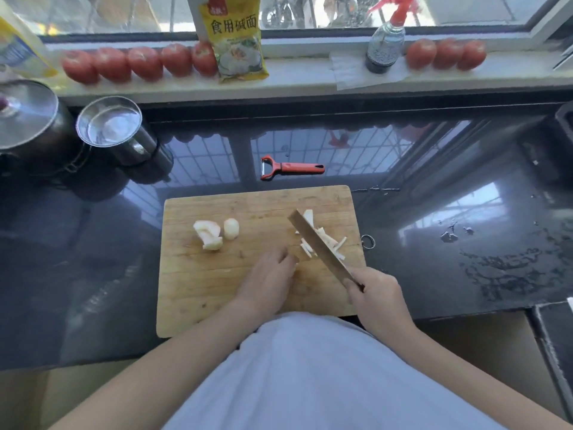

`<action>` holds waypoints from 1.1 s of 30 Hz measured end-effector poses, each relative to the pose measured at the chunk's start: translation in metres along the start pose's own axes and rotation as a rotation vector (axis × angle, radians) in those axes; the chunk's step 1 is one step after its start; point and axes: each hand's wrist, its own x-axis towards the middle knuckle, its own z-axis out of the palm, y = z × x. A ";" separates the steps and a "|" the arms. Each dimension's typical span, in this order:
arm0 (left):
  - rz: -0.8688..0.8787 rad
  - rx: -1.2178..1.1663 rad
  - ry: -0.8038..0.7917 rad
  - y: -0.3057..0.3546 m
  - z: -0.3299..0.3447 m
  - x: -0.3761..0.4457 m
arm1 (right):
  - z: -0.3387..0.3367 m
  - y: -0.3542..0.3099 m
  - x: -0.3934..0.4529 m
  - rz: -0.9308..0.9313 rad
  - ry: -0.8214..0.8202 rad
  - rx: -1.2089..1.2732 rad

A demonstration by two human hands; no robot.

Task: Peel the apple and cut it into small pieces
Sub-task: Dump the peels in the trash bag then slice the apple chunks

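The knife handle was gripped by the right hand; the left hand was laid, fingers curled, on the cutting board, whether holding anything could not be told.

Right hand grips the knife, blade angled over apple strips on the cutting board. Left hand rests on the board beside them. Two peeled chunks sit at the board's left; a red peeler lies just beyond it.

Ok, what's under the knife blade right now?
Pale apple strips lie on the cutting board under and on both sides of the knife blade, which the right hand holds. The blade covers whatever lies directly beneath it, so how many strips are there is unclear.
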 end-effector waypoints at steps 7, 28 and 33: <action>0.241 0.127 0.107 -0.032 0.014 -0.038 | 0.014 -0.006 -0.012 -0.112 -0.215 -0.369; 0.450 0.345 0.049 -0.033 0.019 -0.017 | 0.005 -0.023 -0.033 -0.009 -0.381 -0.447; 0.396 0.322 0.000 -0.030 0.016 -0.019 | 0.030 -0.036 -0.007 -0.008 -0.386 -0.402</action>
